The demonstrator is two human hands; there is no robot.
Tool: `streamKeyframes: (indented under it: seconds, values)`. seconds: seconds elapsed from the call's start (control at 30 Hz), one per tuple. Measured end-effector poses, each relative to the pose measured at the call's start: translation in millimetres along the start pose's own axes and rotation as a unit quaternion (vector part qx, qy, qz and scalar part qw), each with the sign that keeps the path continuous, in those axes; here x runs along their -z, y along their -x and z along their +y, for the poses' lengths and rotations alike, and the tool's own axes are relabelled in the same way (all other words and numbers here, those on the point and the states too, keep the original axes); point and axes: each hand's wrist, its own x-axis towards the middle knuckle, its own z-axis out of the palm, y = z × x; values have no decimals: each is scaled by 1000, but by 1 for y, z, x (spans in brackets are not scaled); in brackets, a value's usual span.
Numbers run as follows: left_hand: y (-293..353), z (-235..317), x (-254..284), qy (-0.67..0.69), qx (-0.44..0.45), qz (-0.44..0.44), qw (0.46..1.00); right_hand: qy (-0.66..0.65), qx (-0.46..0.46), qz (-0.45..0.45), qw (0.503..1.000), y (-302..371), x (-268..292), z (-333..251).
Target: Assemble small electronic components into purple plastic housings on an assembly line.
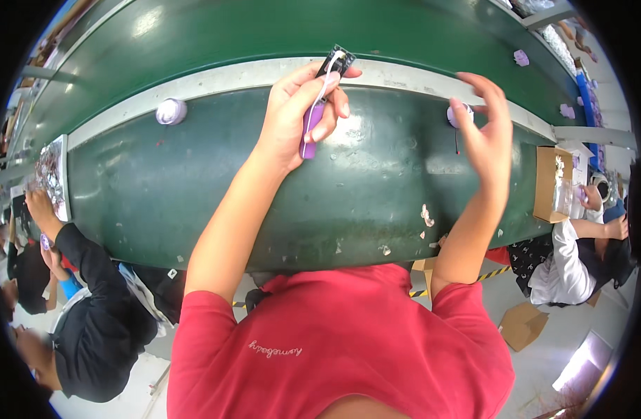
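Note:
My left hand (290,112) is closed around a purple cylindrical battery (310,143) above the bench. Above the fingers a small black circuit board (328,68) sticks out, and a white wire (314,103) runs from it down along the battery. My right hand (486,133) is open, its thumb and fingers apart, beside a small white and purple round part (461,117). That part is partly hidden by the thumb, and a thin dark wire trails from it. A similar white and purple round part (171,112) stands on the bench at the left.
A pale rail (229,78) divides the green work surface (194,202) from a green belt (264,31) with purple pieces (521,58) at right. Scraps (426,215) lie near the front edge. A cardboard box (546,183) stands right. People work at both sides.

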Motion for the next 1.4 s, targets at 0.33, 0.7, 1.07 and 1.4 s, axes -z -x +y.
streamKeyframes:
  seconds: [0.33,0.7,1.07,1.4]
  values:
    - [-7,-20,9,1,6,-10,1000,21,-177,-146,973,14,-4,31]
    - [-3,-21,19,-15,7,-46,999,-163,-32,18,986,9,-28,9]
    - [-9,-27,27,-110,42,-43,992,-380,323,125,858,97,89,-44]
    - [-12,-31,35,-92,38,-61,993,-259,369,247,858,83,60,-62]
